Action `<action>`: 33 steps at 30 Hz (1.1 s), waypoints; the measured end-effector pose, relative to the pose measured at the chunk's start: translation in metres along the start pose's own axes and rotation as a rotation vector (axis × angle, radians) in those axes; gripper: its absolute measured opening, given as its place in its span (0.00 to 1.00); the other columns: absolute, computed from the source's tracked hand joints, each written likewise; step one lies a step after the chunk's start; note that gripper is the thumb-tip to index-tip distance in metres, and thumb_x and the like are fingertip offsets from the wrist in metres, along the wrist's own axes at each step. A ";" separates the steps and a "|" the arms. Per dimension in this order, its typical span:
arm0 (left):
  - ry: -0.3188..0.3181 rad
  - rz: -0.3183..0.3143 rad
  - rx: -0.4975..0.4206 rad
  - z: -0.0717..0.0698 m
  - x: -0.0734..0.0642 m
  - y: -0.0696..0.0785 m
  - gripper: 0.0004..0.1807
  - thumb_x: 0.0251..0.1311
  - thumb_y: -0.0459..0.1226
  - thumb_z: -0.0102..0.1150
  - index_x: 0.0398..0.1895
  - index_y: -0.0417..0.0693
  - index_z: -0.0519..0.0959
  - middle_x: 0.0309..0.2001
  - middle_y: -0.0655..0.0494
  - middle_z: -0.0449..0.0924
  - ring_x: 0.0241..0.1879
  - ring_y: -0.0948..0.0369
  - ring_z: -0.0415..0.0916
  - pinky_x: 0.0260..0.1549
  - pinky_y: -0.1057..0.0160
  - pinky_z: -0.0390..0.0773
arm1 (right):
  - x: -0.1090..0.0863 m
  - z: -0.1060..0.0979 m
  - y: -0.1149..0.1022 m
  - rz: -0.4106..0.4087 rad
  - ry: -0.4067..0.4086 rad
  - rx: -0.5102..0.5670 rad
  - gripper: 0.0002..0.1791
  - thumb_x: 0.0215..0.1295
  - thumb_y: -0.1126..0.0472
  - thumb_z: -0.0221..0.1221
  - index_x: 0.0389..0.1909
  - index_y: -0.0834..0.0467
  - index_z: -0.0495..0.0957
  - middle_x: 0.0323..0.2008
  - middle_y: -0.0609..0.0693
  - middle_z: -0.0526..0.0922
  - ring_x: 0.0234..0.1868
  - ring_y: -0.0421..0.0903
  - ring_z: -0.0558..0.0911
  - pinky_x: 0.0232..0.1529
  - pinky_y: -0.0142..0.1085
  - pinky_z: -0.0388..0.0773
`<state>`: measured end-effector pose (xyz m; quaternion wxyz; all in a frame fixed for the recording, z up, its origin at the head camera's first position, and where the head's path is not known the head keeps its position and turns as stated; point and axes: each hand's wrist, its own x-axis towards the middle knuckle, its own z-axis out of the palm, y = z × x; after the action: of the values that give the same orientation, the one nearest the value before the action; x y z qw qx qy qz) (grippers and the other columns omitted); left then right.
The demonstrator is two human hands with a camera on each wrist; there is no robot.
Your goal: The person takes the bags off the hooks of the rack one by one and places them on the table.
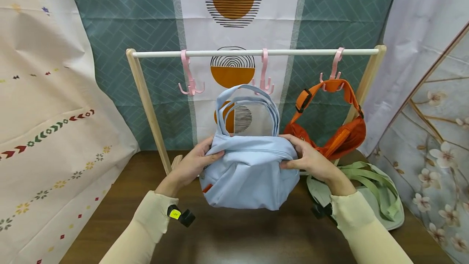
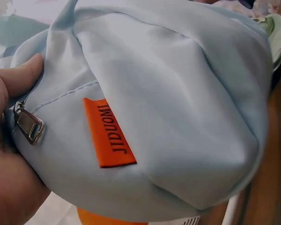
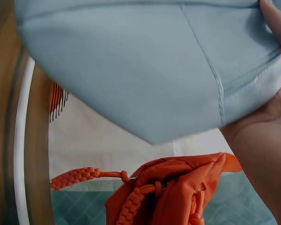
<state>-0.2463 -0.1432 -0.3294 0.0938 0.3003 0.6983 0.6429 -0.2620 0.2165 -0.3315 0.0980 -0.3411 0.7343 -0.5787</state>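
Both hands hold a light blue handbag (image 1: pixel 249 174) in the air above the table, its handles standing up in front of the rack. At the bag's upper left corner my left hand (image 1: pixel 196 160) grips the fabric, thumb on the near side. My right hand (image 1: pixel 311 158) grips the upper right corner the same way. The left wrist view shows an orange label (image 2: pixel 110 133) and a metal zipper pull (image 2: pixel 30 124) on the bag's side. A zipper (image 3: pixel 255 72) beside the right hand shows in the right wrist view. The far fingers are largely hidden behind the bag.
A rack with a white rail (image 1: pixel 227 53) bears a left pink hook (image 1: pixel 190 78), a middle pink hook (image 1: pixel 264 72) and a right pink hook (image 1: pixel 335 66). An orange bag (image 1: pixel 342 137) hangs from the right one. A pale green bag (image 1: pixel 381 199) lies on the table at right.
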 end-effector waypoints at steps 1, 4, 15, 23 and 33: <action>0.000 0.009 -0.022 0.002 0.000 -0.002 0.30 0.77 0.35 0.56 0.78 0.47 0.60 0.71 0.47 0.67 0.65 0.51 0.69 0.61 0.61 0.72 | -0.002 0.000 0.000 -0.003 0.022 -0.009 0.37 0.66 0.69 0.68 0.74 0.57 0.65 0.58 0.58 0.78 0.54 0.53 0.79 0.52 0.41 0.81; 0.010 0.033 -0.059 0.010 0.001 -0.006 0.29 0.76 0.35 0.56 0.75 0.50 0.59 0.69 0.48 0.69 0.62 0.52 0.71 0.59 0.61 0.73 | -0.008 0.000 -0.001 -0.003 0.085 -0.032 0.34 0.65 0.69 0.68 0.71 0.59 0.70 0.55 0.56 0.81 0.51 0.51 0.80 0.51 0.39 0.81; 0.017 0.140 -0.091 0.032 0.004 -0.031 0.27 0.76 0.32 0.56 0.72 0.43 0.59 0.62 0.49 0.75 0.55 0.55 0.77 0.53 0.61 0.79 | -0.032 -0.003 0.007 -0.008 0.174 -0.048 0.32 0.68 0.69 0.66 0.72 0.61 0.71 0.56 0.53 0.83 0.51 0.47 0.82 0.52 0.36 0.81; 0.025 0.081 -0.110 0.042 -0.001 -0.038 0.29 0.73 0.31 0.59 0.72 0.42 0.61 0.62 0.49 0.75 0.55 0.55 0.76 0.54 0.61 0.79 | -0.045 0.004 0.018 -0.009 0.207 -0.038 0.33 0.67 0.70 0.66 0.73 0.62 0.70 0.56 0.50 0.83 0.53 0.45 0.83 0.53 0.34 0.80; -0.091 0.099 -0.097 0.040 -0.002 -0.048 0.29 0.72 0.29 0.60 0.71 0.42 0.60 0.60 0.45 0.77 0.55 0.52 0.77 0.53 0.60 0.79 | -0.055 0.005 0.025 -0.007 0.220 -0.017 0.33 0.67 0.72 0.65 0.73 0.63 0.69 0.57 0.51 0.83 0.52 0.46 0.83 0.51 0.35 0.81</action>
<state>-0.2384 -0.1101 -0.3821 0.1081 0.3587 0.6456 0.6655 -0.2277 0.2489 -0.3700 0.0120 -0.2788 0.7443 -0.6068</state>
